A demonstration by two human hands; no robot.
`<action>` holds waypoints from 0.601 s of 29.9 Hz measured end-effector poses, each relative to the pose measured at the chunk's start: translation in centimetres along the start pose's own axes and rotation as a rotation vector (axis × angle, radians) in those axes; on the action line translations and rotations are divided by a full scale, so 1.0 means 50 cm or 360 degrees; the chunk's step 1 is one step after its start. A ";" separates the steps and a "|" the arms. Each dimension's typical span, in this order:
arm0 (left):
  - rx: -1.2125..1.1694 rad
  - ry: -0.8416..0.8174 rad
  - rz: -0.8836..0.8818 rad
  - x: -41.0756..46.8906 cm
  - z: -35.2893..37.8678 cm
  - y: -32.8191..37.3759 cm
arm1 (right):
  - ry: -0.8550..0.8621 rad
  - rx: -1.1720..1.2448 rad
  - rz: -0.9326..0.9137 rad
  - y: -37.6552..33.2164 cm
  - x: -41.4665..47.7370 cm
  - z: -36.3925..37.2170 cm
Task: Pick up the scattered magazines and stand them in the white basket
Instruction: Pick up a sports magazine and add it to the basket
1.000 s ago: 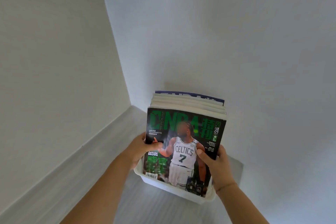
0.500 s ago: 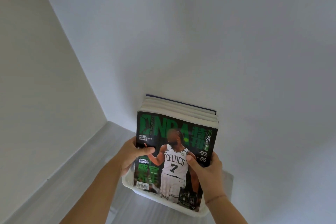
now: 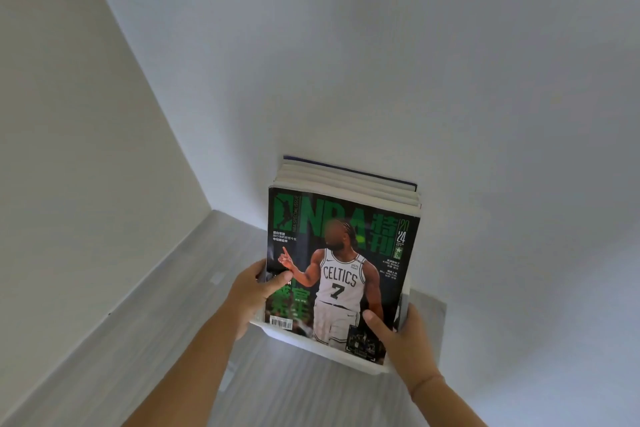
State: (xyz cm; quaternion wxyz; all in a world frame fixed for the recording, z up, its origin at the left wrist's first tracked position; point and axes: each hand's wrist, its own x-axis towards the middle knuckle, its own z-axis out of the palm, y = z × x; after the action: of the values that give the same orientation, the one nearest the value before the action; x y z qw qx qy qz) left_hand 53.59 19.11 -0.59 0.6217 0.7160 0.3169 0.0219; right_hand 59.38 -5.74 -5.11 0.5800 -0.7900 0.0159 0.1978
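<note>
A stack of magazines (image 3: pixel 349 184) stands upright in the white basket (image 3: pixel 322 352) against the far wall. The front magazine (image 3: pixel 339 263) has a black and green NBA cover with a player in a white Celtics jersey. My left hand (image 3: pixel 254 295) grips the stack's left edge, thumb across the cover. My right hand (image 3: pixel 403 333) grips the lower right corner, thumb on the cover. Only the basket's front rim shows below the magazines; the rest is hidden.
The basket sits on a grey wood-grain floor (image 3: pixel 166 322) in a corner. A beige wall (image 3: pixel 69 149) runs along the left and a white wall (image 3: pixel 415 62) stands right behind the magazines.
The view has tilted and moved closer. My right hand has slid down the cover to its lower right corner. My left hand stays on the left edge.
</note>
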 end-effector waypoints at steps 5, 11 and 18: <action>0.0021 0.0168 0.0104 0.008 0.022 0.003 | 0.0273 0.0122 -0.0042 -0.018 -0.003 0.032; 0.0091 0.0140 0.0114 0.054 0.033 0.026 | 0.0241 0.0146 -0.0055 -0.034 0.042 0.022; 0.0168 0.0157 0.0096 0.071 0.030 0.013 | 0.0239 0.0093 -0.0021 -0.029 0.051 0.026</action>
State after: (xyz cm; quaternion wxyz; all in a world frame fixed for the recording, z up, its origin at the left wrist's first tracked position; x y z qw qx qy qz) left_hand 57.34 19.47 -1.64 0.5657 0.7550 0.3262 0.0591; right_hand 61.69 -3.53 -4.97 0.6014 -0.7854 0.0600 0.1336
